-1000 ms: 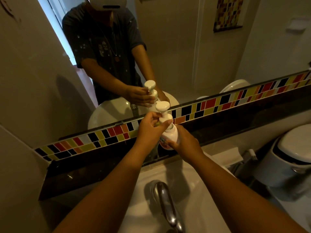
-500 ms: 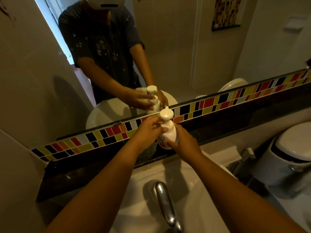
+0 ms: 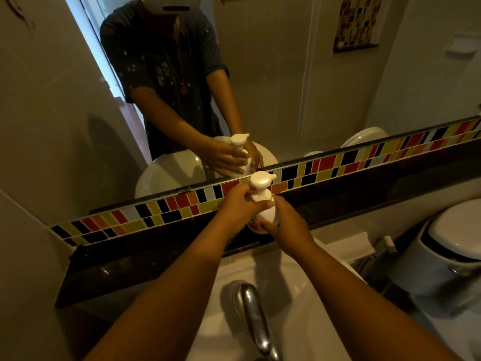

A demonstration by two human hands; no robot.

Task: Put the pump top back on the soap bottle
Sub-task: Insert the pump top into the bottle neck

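A white soap bottle with a coloured label stands upright over the dark ledge behind the sink. Its white pump top sits on the bottle's neck, nozzle pointing right. My left hand wraps the collar of the pump top just under the head. My right hand grips the bottle's body from the right and below. The bottle's lower part is hidden by my fingers.
A white sink with a chrome tap lies below my arms. A mirror above a coloured tile strip reflects a person. A toilet stands at right.
The bottle and both hands have come down toward the ledge. The pump head has turned so its nozzle points right, and it sits lower on the neck.
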